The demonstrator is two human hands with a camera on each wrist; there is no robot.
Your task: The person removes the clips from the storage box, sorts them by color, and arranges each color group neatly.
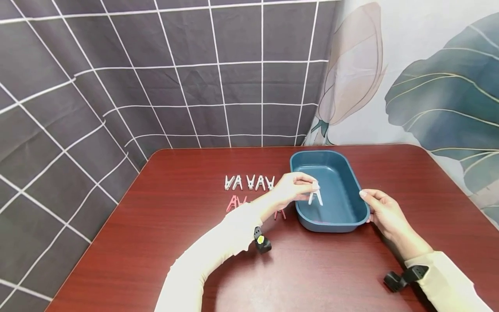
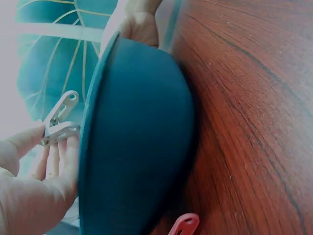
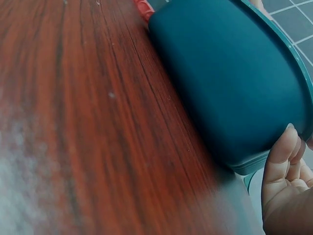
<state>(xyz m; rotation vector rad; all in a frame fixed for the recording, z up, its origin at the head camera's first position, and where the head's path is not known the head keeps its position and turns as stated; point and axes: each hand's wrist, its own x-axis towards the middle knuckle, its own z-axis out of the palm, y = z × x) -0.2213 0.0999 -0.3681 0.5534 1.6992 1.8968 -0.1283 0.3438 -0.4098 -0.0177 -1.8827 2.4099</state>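
My left hand pinches a white clothespin by one end between thumb and fingers, its two legs pointing down over the blue plastic basin. In the left wrist view the clothespin shows beside the basin's rim, thumb on one side and fingers on the other. At the basin's right side, my right hand grips the rim, thumb against the wall in the right wrist view. Something pinkish lies on the basin floor near its front, too small to make out.
Left of the basin, several white clothespins stand in a row on the red-brown table. In front of them are red clothespins, partly hidden by my left arm; one red clothespin sits near the basin. A grey gridded cloth hangs behind.
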